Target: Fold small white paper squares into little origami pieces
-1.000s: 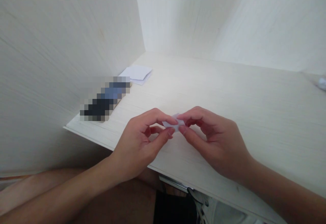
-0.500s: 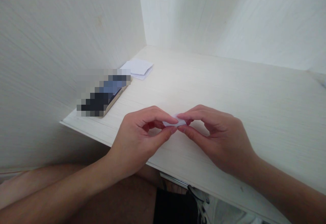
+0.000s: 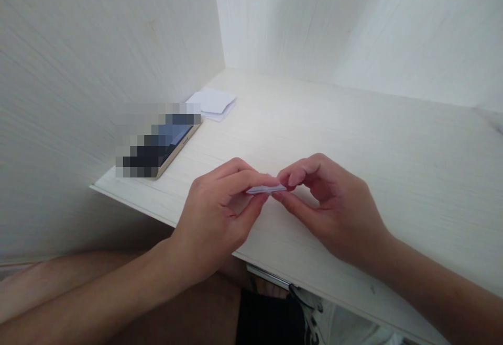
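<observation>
A small folded piece of white paper (image 3: 266,190) is between my two hands, just above the near part of the white desk. My left hand (image 3: 222,206) pinches it, index finger along the top and thumb beneath at the near edge. At the paper's right end, the thumb and bent fingers of my right hand (image 3: 334,203) also close on it. The fingertips of both hands nearly meet and hide part of the paper.
On the desk (image 3: 373,167), a phone in a gold case (image 3: 178,151) lies at the left, its screen pixelated. Folded white paper sheets (image 3: 215,102) sit behind it by the left wall (image 3: 118,46). A back wall (image 3: 353,31) bounds the desk. Below its front edge are cables (image 3: 310,313).
My right index finger has lifted and curled back from the paper's top. The left index finger reaches farther right along it, and the paper looks flatter, showing its folded edge.
</observation>
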Available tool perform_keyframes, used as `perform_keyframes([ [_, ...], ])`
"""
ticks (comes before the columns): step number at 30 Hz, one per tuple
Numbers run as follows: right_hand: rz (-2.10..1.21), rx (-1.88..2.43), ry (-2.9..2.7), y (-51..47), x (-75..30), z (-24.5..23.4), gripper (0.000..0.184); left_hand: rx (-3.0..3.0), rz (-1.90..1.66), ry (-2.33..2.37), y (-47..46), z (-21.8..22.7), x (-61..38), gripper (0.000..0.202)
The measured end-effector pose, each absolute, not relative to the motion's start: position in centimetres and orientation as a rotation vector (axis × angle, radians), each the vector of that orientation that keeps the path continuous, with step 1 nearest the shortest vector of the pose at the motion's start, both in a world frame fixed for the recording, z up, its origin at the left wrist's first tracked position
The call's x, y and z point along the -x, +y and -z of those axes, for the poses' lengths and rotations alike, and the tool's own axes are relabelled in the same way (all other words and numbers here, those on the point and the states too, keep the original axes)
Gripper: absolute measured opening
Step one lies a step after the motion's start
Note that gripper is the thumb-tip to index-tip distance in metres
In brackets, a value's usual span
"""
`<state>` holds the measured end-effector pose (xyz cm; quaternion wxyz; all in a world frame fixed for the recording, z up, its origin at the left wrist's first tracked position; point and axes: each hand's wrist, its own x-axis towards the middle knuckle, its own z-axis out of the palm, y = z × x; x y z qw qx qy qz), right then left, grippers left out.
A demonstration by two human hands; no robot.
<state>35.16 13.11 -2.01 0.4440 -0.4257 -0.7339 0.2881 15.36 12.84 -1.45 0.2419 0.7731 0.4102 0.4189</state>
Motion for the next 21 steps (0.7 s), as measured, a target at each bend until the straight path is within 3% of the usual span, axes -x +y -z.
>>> perform_keyframes([
  [9,-0.500,1.148,-2.005,12.99,-35.16,1.23,0.012,-1.886,-1.058,1.118,12.88,1.27,-15.33,0.029],
  [21,-0.674,1.206,-2.001,13.30,-35.14,1.30,0.011,-1.902,-0.934,1.228,13.39,1.16,-15.01,0.013],
])
